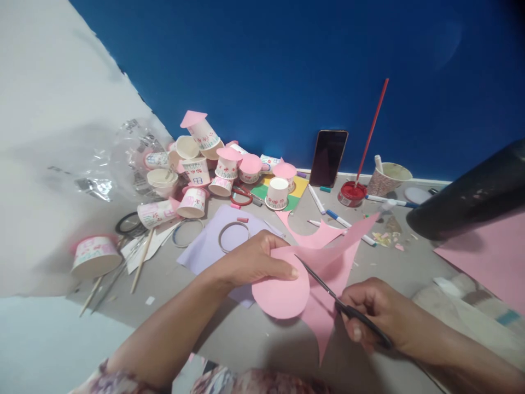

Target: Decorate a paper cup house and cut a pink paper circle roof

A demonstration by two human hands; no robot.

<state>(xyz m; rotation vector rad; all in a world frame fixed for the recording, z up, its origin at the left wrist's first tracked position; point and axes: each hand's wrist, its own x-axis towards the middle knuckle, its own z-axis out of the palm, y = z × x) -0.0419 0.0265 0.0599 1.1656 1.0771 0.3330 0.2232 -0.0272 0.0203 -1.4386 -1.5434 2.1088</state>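
Observation:
My left hand [262, 260] pinches a sheet of pink paper [283, 295], its thumb lying on a rounded, nearly circular part. In my right hand [371, 314] is a pair of scissors [342, 306] with black handles. Their blades reach up and left to the paper at the edge of the rounded part. A pointed strip of the same paper hangs below the blades, and another flap rises to the right. Under my left hand lies a sheet of lilac paper [205, 246]. Fingers beneath the paper are hidden.
Decorated paper cups [192, 169], several with pink cone tops, crowd the back left beside clear plastic wrap [98, 169]. A phone [329, 158] leans on the blue wall. Markers [316, 200], a red pot [353, 194] and a patterned cup [388, 178] stand nearby. A dark cylinder [463, 191] juts in at right.

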